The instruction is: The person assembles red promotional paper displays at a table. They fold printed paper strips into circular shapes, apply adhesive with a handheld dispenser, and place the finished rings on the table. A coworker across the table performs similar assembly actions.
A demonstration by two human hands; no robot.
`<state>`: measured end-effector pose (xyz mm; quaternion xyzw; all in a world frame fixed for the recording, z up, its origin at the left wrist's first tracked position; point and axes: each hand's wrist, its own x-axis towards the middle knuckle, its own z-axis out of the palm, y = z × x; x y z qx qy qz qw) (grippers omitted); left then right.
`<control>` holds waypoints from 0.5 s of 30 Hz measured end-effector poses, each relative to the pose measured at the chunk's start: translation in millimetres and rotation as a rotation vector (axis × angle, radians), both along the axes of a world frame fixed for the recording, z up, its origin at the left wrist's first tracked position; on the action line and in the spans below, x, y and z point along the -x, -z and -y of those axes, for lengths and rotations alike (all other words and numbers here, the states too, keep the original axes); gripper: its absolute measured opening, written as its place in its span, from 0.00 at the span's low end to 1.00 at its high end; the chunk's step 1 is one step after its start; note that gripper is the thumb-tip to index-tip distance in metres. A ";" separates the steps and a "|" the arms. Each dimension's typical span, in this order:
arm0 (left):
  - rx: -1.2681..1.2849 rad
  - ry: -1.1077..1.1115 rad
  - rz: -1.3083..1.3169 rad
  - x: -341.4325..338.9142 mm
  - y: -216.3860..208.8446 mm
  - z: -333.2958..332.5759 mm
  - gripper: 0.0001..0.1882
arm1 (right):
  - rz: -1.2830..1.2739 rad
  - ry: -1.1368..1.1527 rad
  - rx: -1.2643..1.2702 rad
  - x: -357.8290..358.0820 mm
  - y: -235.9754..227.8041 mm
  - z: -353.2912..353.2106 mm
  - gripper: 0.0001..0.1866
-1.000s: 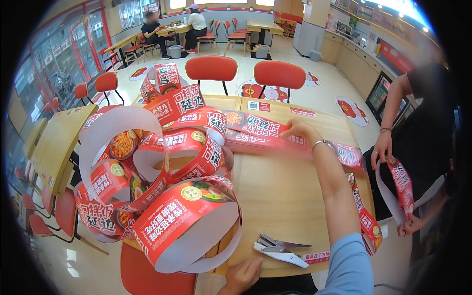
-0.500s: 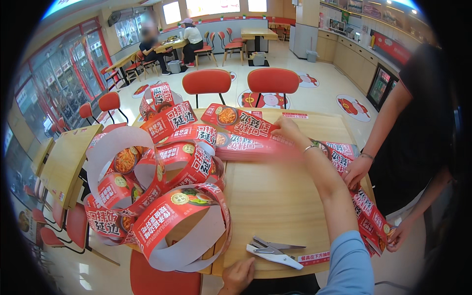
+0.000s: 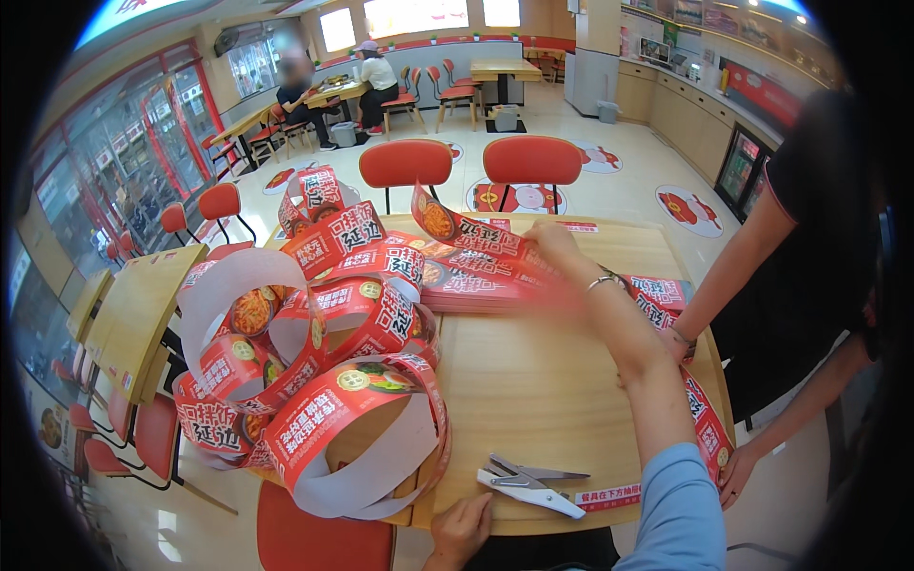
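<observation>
My right hand (image 3: 560, 249) reaches across the table and pinches the right end of a red printed paper strip (image 3: 476, 233). The strip's left end curls up above a stack of similar strips (image 3: 476, 297). At the near table edge my left hand (image 3: 464, 528) rests with fingers curled in and nothing visible in them. Just right of it lies a white and silver plier stapler (image 3: 531, 483). Large loops of the same printed paper (image 3: 357, 419) pile up on the table's left side, white inside and red outside.
A co-worker in dark clothes (image 3: 800, 257) stands at the table's right, hands at more red strips (image 3: 700, 419). Two red chairs (image 3: 531, 162) stand beyond the far edge. Another red chair (image 3: 324, 533) is at the near left, and a wooden table (image 3: 143, 305) stands further left.
The held strip's left end has risen and curled upward off the stack, while my right hand has shifted slightly. My left hand stays put. The co-worker's hands and strips have moved.
</observation>
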<state>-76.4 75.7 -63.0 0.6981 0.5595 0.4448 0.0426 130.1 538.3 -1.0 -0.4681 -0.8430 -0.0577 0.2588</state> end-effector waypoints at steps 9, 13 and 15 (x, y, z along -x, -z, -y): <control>0.027 0.049 0.051 2.0 0.5 8.4 0.06 | -0.129 0.153 -0.385 -7.4 -126.3 65.2 0.13; 0.266 0.427 0.684 6.1 -61.7 16.6 0.24 | -0.209 -0.215 -0.712 7.3 -201.1 213.3 0.05; 0.171 0.846 1.437 3.1 -93.7 22.0 0.34 | 0.082 -0.233 -0.726 17.8 -200.9 297.4 0.04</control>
